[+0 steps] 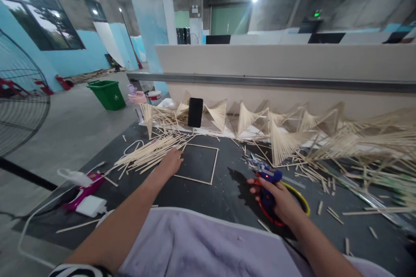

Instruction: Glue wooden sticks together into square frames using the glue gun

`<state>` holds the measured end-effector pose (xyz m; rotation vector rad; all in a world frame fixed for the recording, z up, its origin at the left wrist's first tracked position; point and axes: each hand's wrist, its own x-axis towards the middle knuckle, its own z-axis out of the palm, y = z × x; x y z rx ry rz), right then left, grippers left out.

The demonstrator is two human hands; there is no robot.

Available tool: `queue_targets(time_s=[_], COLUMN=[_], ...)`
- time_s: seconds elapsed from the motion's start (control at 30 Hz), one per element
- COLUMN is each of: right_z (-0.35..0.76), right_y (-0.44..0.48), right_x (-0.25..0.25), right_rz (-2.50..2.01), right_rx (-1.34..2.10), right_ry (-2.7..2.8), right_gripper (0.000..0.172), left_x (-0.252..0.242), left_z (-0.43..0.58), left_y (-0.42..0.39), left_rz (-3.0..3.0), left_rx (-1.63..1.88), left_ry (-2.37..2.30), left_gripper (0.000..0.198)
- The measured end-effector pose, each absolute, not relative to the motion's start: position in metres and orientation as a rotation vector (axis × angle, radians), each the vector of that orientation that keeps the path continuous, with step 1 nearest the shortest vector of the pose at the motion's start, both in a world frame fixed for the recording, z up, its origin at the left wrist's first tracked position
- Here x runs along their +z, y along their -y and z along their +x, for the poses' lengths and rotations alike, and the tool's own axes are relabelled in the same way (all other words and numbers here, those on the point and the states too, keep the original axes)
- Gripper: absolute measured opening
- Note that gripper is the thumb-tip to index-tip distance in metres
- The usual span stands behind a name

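My right hand (pixel 277 197) is wrapped round a blue glue gun (pixel 270 176) with a small red light, over the dark table (pixel 227 194). Red and yellow curved handles (pixel 300 197) lie beneath that hand. My left hand (pixel 171 162) is at the right end of a pile of thin wooden sticks (pixel 147 153), beside a rectangle of sticks (pixel 212 166) lying flat on the table. Its fingertips point down and are partly hidden; whether they hold a stick cannot be made out.
Fan-shaped stick models (pixel 282 140) and a black phone (pixel 195 112) stand along the back. A pink power strip (pixel 86 190) with a white charger (pixel 91 206) is at left. Short stick pieces (pixel 334 215) lie at right. A green bin (pixel 108 95) stands on the floor.
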<state>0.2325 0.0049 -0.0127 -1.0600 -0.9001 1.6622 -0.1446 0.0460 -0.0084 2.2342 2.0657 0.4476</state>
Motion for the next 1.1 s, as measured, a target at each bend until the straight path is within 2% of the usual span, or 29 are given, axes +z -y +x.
queue_targets(time_s=[0.3, 0.47, 0.53, 0.67, 0.73, 0.93, 1.1], right_z=[0.199, 0.175, 0.169, 0.159, 0.153, 0.14, 0.141], right_y=[-0.011, -0.043, -0.056, -0.075, -0.08, -0.084, -0.075], right_x=[0.016, 0.024, 0.023, 0.025, 0.026, 0.009, -0.011], right_rz=[-1.192, -1.302, -1.404, -1.711, -1.787, -1.934, -1.928], right_rx=[1.617, 1.439, 1.228, 0.37, 0.09, -0.197, -0.301], right_ry=[1.026, 1.191, 1.367, 1.869, 1.988, 2.055, 2.107], right_gripper=[0.03, 0.026, 0.024, 0.023, 0.023, 0.022, 0.029], left_x=[-0.024, -0.019, -0.01, 0.008, 0.014, 0.018, 0.022], left_z=[-0.14, -0.145, -0.154, -0.18, -0.191, -0.197, -0.191], left_y=[-0.043, -0.046, -0.046, -0.044, -0.043, -0.039, -0.04], left_rz=[2.25, 2.237, 2.216, 2.115, 2.07, 1.972, 1.927], left_rx=[0.519, 0.469, 0.452, 0.371, 0.295, 0.116, 0.026], left_ry=[-1.949, -1.97, -2.015, -2.168, -2.212, -2.317, -2.339], left_gripper=[0.028, 0.027, 0.026, 0.025, 0.023, 0.021, 0.023])
